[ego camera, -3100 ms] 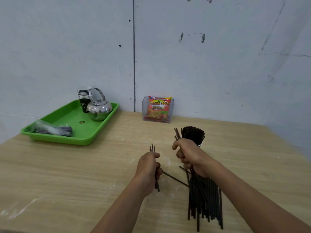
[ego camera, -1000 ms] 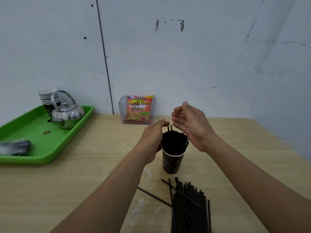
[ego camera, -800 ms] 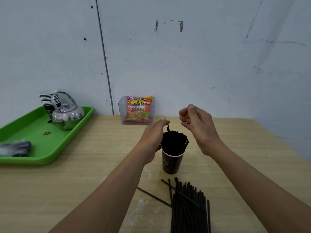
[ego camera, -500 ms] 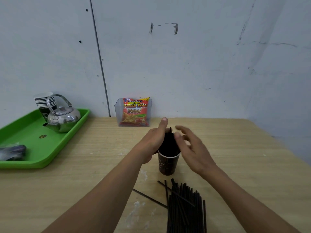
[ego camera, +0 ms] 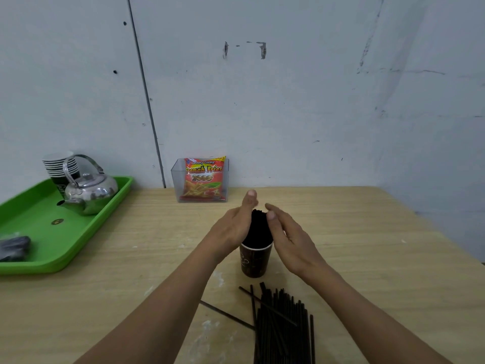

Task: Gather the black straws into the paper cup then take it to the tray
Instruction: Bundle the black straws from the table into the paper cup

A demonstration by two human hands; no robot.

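A dark paper cup [ego camera: 254,262] stands upright on the wooden table [ego camera: 367,245], packed with a bundle of black straws [ego camera: 258,227] that sticks up out of it. My left hand [ego camera: 235,224] presses flat against the bundle's left side, fingers straight. My right hand [ego camera: 287,237] presses against its right side, fingers straight too. Between the two palms the bundle is squeezed together. A pile of loose black straws [ego camera: 283,327] lies on the table in front of the cup. The green tray [ego camera: 36,232] sits at the far left.
On the tray stand a steel kettle [ego camera: 88,193], a stack of paper cups [ego camera: 59,166] and a dark wrapped bundle [ego camera: 13,246]. A clear box with a French fries snack bag [ego camera: 203,181] stands against the back wall. One stray straw [ego camera: 225,315] lies left of the pile.
Both hands have closed in from either side onto the straws in the cup; the right hand came down from above and to the right. The camera has tilted slightly.
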